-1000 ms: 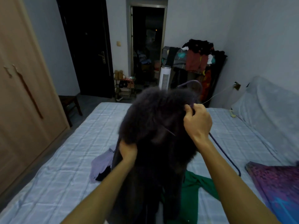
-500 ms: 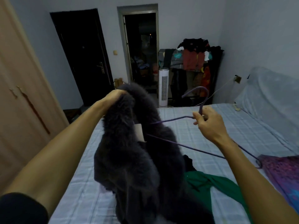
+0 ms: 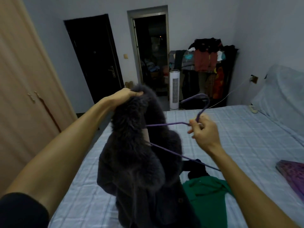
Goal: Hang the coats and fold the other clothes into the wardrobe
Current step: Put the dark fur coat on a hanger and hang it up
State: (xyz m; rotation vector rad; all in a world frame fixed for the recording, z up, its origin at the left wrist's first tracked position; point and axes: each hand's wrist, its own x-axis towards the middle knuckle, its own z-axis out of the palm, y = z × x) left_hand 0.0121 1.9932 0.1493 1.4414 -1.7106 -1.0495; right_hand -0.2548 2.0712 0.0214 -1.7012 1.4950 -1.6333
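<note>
Head view. The left hand (image 3: 126, 96) is raised at arm's length, fingers curled into the furry top edge of a dark grey fluffy coat (image 3: 134, 153). It holds the garment up above the bed (image 3: 246, 137).

The coat hangs from that grip in front of the person. Its lower part runs out of the bottom of the frame.

The right hand (image 3: 203, 130) pinches a purple wire hanger (image 3: 167, 124) at the neck just below the hook, thumb and forefinger closed on the wire. The hook stands above the hand.

One shoulder of the hanger enters the coat's neck opening. The lower bar slants down to the right and passes behind the right forearm. That end is outside the coat.

On the bed, just right of the coat:
- a green garment (image 3: 207, 195) lies spread out;
- a black garment (image 3: 195, 170) lies bunched just beyond it.

A purple patterned item (image 3: 291, 175) lies at the bed's right edge.

The wardrobe (image 3: 19, 96) stands on the left with its doors closed. A loaded clothes rack (image 3: 209, 63) and a white tower fan (image 3: 174, 89) stand against the far wall.
</note>
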